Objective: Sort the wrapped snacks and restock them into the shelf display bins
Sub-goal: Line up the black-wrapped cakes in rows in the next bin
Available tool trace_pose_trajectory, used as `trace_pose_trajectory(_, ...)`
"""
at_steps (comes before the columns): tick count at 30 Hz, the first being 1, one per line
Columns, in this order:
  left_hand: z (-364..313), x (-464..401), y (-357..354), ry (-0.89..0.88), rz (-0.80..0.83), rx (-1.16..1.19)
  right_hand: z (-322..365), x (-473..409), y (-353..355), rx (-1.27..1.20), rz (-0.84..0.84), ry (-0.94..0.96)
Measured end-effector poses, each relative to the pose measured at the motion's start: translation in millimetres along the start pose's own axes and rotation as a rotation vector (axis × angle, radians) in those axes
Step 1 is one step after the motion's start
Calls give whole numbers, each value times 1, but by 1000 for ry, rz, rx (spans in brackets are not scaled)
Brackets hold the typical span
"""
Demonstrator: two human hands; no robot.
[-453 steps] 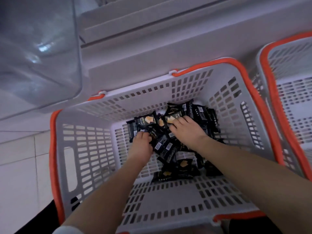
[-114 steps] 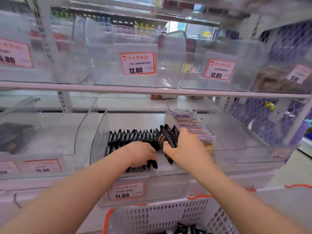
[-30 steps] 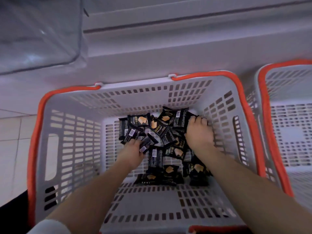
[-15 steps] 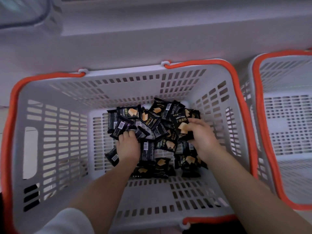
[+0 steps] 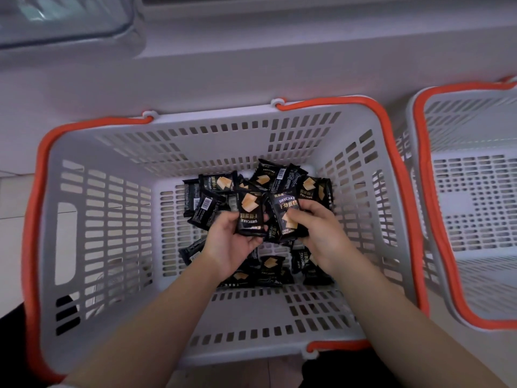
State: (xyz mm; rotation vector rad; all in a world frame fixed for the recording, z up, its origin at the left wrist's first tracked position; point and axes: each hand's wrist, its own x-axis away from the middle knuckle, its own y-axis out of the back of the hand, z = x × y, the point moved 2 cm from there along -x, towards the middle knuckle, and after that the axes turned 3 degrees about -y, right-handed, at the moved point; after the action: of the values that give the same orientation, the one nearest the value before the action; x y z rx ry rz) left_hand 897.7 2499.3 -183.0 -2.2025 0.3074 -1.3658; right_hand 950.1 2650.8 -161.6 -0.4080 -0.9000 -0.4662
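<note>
A grey slotted basket [image 5: 117, 219] with an orange rim sits below me, holding a pile of black "DRYCAKE" snack packs [image 5: 218, 186] on its floor. My left hand [image 5: 229, 245] is palm up and holds one black pack [image 5: 249, 214] upright in its fingers. My right hand [image 5: 316, 233] grips another black pack [image 5: 288, 211] beside it, thumb across the wrapper's lower part. Both hands hover just above the pile, packs nearly touching. More packs lie partly hidden under my hands and wrists.
A second grey basket [image 5: 475, 191] with an orange rim stands to the right, with nothing visible in it. The white shelf base [image 5: 251, 65] runs behind both baskets. A clear display bin's corner [image 5: 70, 21] shows at top left. Tiled floor lies at the left.
Half a second ago my left hand lay knuckles up on the pile; now it is turned palm up with a pack lifted. My right hand has raised its pack closer to the left.
</note>
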Motion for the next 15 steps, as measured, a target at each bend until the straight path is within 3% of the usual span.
trace_pose_trajectory(4, 5, -2, -2, 92, -13, -242, -2, 0, -3, 107, 70, 98)
trace_pose_trajectory(10, -10, -3, 17, 316, -107, -607, 13, -1, 4, 925, 183, 414)
trace_pose_trajectory(15, -16, -9, 18, 311, -111, -925, 2, -3, -9, 1107, 273, 491)
